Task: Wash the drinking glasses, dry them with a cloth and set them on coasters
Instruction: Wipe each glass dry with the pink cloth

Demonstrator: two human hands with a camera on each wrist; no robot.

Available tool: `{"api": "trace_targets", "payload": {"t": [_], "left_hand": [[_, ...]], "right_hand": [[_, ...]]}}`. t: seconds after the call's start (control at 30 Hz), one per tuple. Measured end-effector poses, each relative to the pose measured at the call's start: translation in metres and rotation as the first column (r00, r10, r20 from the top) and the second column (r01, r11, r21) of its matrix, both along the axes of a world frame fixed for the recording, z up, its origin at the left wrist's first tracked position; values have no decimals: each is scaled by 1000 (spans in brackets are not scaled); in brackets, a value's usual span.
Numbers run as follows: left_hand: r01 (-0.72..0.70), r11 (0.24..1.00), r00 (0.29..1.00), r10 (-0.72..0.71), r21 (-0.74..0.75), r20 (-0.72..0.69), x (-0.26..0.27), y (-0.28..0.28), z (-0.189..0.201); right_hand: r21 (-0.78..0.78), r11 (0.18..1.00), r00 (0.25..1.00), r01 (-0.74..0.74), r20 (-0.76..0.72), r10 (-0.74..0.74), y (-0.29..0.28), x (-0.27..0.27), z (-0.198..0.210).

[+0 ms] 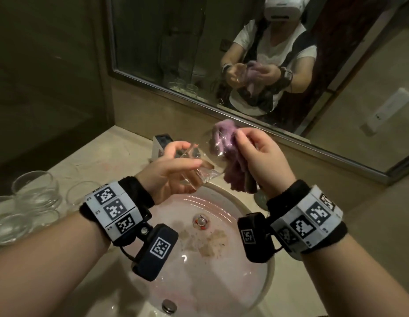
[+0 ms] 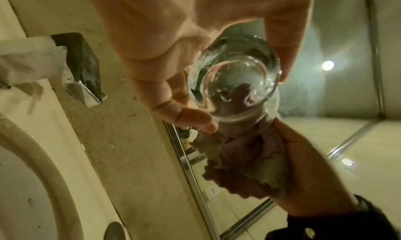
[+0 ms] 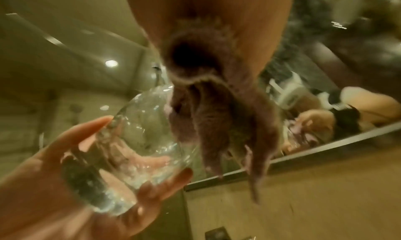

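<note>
Above the basin, my left hand (image 1: pixel 173 165) grips a clear round drinking glass (image 1: pixel 203 161) on its side, mouth turned to the right. My right hand (image 1: pixel 256 156) holds a bunched purple cloth (image 1: pixel 226 143); part of the cloth is pushed into the glass's mouth. From the left wrist the glass (image 2: pixel 234 79) shows its thick base, with the cloth (image 2: pixel 245 158) behind it. The right wrist view shows the glass (image 3: pixel 134 149) in the left hand's fingers (image 3: pixel 165 189) and the cloth (image 3: pixel 217 110) hanging from my right hand. No coaster is in view.
Several more clear glasses (image 1: pixel 32 202) stand on the beige counter (image 1: pixel 91 156) at the left. The round basin (image 1: pixel 221 259) with its drain (image 1: pixel 201 221) lies below my hands. A small box (image 1: pixel 161 143) stands behind them. A mirror (image 1: pixel 199 53) covers the back wall.
</note>
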State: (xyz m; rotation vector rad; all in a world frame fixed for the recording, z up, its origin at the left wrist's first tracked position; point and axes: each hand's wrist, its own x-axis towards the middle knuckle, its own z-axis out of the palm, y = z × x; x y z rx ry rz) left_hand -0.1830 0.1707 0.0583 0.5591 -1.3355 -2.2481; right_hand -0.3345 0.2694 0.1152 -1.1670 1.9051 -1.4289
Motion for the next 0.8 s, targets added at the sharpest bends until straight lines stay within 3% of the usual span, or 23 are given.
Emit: {"api": "trace_targets", "payload": {"t": [0.07, 0.2, 0.33, 0.4, 0.47, 0.53, 0.67, 0.77, 0.8], "left_hand": [[-11, 1000, 1000, 12, 19, -13, 3, -2, -1], [-15, 999, 999, 16, 33, -30, 7, -7, -2], [8, 995, 997, 0, 104, -77, 5, -11, 0], [35, 994, 997, -28, 100, -76, 3, -11, 3], [89, 994, 995, -86, 64, -58, -1, -9, 8], [130, 991, 991, -130, 13, -9, -4, -6, 10], [150, 988, 987, -152, 43, 47, -5, -6, 10], [153, 987, 986, -156, 52, 61, -5, -9, 11], [125, 991, 990, -127, 38, 68, -7, -8, 11]], "right_hand": [[89, 990, 984, -109, -130, 120, 2, -2, 3], [219, 907, 933, -360, 118, 341, 10, -15, 13], [159, 801, 813, -578, 23, 582, 21, -20, 6], [246, 778, 770, -578, -150, 620, 21, -20, 0], [372, 748, 663, -550, -350, 662, 15, -15, -4], [439, 728, 598, -526, -419, 684, 9, -7, -7], [393, 778, 617, -491, -473, 629, 8, -4, -9], [392, 778, 561, -491, -541, 627, 8, -2, -8], [387, 777, 608, -496, -484, 629, 9, -2, -8]]}}
